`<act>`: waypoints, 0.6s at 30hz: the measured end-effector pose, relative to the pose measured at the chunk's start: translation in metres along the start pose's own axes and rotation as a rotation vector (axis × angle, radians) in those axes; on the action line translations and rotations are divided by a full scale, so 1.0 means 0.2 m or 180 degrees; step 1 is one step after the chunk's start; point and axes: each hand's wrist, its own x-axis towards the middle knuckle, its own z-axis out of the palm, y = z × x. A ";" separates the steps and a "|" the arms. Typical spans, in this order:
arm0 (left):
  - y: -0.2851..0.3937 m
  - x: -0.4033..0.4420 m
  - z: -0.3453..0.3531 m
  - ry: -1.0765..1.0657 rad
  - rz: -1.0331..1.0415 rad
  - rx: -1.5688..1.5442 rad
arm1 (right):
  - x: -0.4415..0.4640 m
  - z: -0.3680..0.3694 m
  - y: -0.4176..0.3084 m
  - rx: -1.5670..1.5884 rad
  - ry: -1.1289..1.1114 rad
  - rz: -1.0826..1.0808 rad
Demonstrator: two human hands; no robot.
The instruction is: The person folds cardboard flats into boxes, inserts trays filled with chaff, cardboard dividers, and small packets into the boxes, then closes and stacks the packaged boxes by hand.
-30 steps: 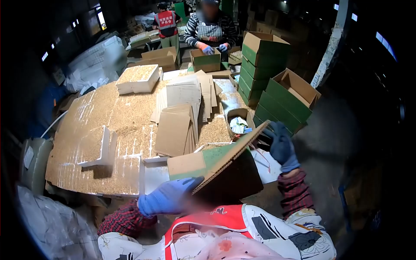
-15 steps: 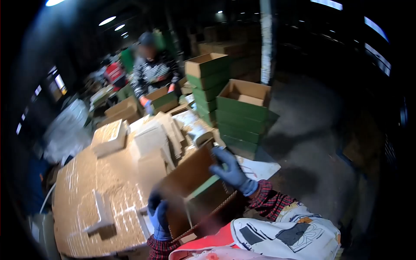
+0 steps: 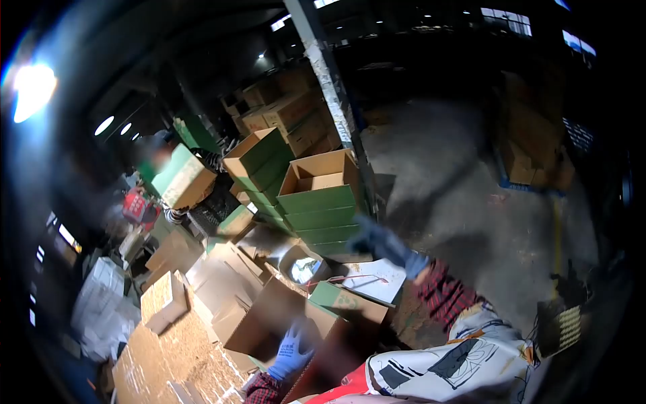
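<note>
A brown cardboard box with green outer flaps stands open and tilted in front of my body. My left hand is at its near left part, fingers spread against the cardboard. My right hand is away from the box, reaching out beside the stack of green boxes; its fingers are smeared by motion, and contact with the stack cannot be made out. A round container with small packets and a white board with a red cord lie between the box and the stack.
The table carries wood shavings, a white-sided block and flat cardboard sheets. Across it a co-worker lifts a green box. A pillar rises behind the stacks. Cartons stand at the right back.
The view has swung right. My right hand has left the box and moved out toward the green stack. The box has been turned and opened out, and the co-worker's box is raised.
</note>
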 end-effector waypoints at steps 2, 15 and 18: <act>-0.02 0.00 0.01 -0.0102 -0.0105 -0.0270 | 0.23 -0.22 -0.19 -0.0718 0.0858 -0.0569; 0.09 0.02 -0.02 0.0070 -0.0386 -0.0588 | 1.31 -1.01 -0.90 -0.3189 0.1970 0.0732; 0.09 0.02 -0.03 -0.0059 -0.0410 -0.0362 | 1.35 -1.06 -0.86 -0.3201 0.2050 0.0896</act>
